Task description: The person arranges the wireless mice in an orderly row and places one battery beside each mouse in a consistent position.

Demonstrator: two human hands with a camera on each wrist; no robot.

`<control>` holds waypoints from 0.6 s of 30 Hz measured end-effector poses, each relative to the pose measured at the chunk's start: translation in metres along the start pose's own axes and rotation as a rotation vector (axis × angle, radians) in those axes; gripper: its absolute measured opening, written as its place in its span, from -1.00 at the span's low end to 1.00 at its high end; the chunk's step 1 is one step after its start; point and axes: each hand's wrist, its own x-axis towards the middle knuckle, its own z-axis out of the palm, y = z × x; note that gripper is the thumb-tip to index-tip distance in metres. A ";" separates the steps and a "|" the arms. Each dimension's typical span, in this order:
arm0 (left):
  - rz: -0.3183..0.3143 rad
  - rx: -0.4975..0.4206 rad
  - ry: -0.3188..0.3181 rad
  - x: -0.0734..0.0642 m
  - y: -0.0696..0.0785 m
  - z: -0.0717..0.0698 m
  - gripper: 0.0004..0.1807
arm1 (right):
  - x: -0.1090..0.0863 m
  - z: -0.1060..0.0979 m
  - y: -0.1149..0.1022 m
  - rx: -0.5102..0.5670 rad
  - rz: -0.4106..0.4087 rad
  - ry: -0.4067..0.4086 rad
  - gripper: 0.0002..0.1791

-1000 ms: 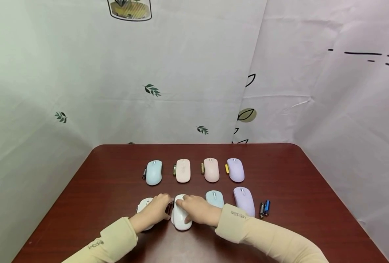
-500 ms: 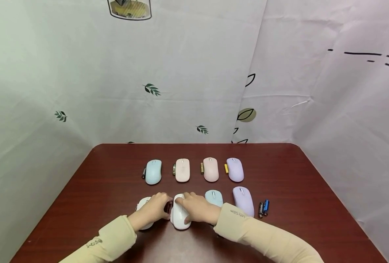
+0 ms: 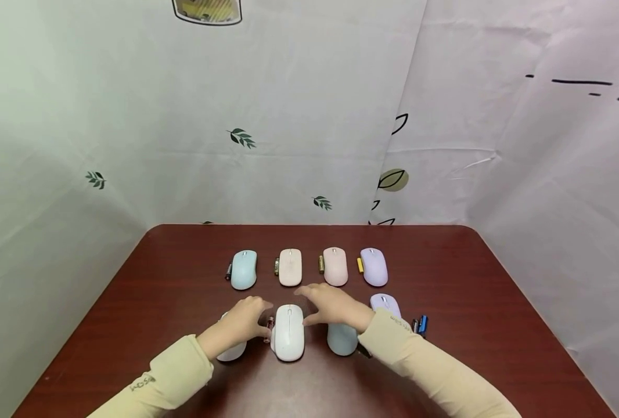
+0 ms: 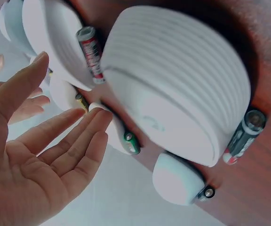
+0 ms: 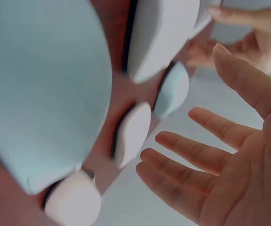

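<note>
A white mouse (image 3: 289,335) sits on the table between my two hands, touched by neither in a way I can make out. My left hand (image 3: 238,323) hovers over another white mouse (image 3: 232,352), partly hiding it. Its fingers (image 4: 74,146) are extended and hold nothing in the left wrist view. Beside the middle mouse lies a red battery (image 3: 269,330), near the left fingertips. My right hand (image 3: 335,305) is raised over the light-blue mouse (image 3: 342,340), fingers spread with nothing in them, as the right wrist view also shows.
Along the back stand a blue mouse (image 3: 244,270), a cream mouse (image 3: 290,267), a pink mouse (image 3: 335,266) and a purple mouse (image 3: 374,267), each with batteries at its left. Another purple mouse (image 3: 385,303) is partly behind the right sleeve, with a blue battery (image 3: 423,325) to its right.
My right hand has let go of the middle white mouse and moved up and right, spreading its fingers. The left hand has shifted slightly left, off the red battery, and its fingers have opened.
</note>
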 end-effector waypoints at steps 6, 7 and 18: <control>-0.026 -0.019 0.008 0.001 0.004 -0.005 -0.48 | -0.006 -0.017 0.023 0.143 0.036 0.022 -0.39; -0.017 -0.020 0.011 0.001 0.004 -0.005 -0.48 | -0.008 -0.020 0.027 0.155 0.046 0.031 -0.39; 0.204 -0.050 0.088 0.003 0.012 0.001 -0.48 | -0.031 -0.039 0.071 0.209 0.066 0.196 -0.48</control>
